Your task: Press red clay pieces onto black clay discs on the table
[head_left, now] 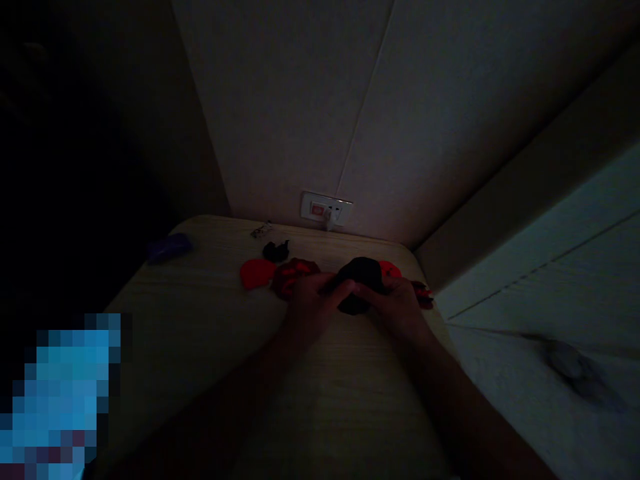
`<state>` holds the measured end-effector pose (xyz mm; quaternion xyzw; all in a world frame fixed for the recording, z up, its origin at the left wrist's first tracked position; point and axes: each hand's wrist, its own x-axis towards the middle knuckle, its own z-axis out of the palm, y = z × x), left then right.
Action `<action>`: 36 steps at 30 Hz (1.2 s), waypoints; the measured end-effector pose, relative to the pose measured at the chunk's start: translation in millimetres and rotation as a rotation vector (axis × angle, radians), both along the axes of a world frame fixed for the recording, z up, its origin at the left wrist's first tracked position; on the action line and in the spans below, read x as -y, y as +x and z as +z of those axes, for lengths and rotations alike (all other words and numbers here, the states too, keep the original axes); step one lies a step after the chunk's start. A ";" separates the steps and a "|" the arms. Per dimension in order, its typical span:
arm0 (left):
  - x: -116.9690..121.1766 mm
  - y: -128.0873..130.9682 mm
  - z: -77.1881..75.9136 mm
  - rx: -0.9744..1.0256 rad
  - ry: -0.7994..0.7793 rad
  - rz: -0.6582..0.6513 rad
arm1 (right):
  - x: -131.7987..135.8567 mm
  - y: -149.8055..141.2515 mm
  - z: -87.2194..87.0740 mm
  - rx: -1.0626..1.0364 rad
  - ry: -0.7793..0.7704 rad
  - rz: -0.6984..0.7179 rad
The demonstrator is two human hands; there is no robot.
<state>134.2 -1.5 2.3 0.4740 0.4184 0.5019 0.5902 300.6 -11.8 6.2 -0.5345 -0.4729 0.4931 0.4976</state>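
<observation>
Socket plate [343, 215], white, rectangular and plastic-looking, is holding a pale plug [329, 219]; the left hand [311, 300] and right hand [403, 307] are pinching a rounded matte-black lump [363, 272] in front of the plate, slightly right.

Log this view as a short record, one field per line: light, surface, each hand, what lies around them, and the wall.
Light: dim
Surface: pale wood-grain table
Left hand: holding the black piece
Right hand: holding the same black piece
Left of the black piece: bright red piece, dark red patterned piece
Near the right hand: another red piece, partly hidden
Farther back: small black scrap
Far left edge: purple item, unclear what
Wall: socket plate with reddish switch
</observation>
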 end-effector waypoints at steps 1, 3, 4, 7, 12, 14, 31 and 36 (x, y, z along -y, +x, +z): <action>-0.2 0.2 -0.8 0.023 -0.011 -0.014 | 0.0 -0.1 1.2 -0.005 0.005 0.001; -1.0 -0.4 -2.4 0.080 -0.030 -0.032 | 0.0 -1.4 3.4 -0.030 -0.004 0.013; -1.5 -0.9 -3.1 0.102 -0.041 -0.032 | 0.0 -2.3 4.3 -0.043 -0.014 0.014; -2.7 -1.8 -4.7 0.118 -0.053 -0.034 | -0.1 -4.5 4.7 -0.072 -0.029 0.001; -3.8 1.0 -8.1 0.160 -0.089 -0.028 | -0.8 -1.3 0.7 -0.076 0.004 -0.014; -4.1 1.4 -9.3 0.158 -0.067 -0.005 | -1.0 0.0 -0.3 -0.056 -0.006 -0.013; -6.7 -4.2 -2.8 0.407 -0.290 -0.008 | -3.9 -0.8 4.7 -0.158 -0.049 -0.027; -7.6 -3.2 1.9 0.457 -0.334 0.054 | -3.4 -0.7 5.2 -0.155 -0.037 0.008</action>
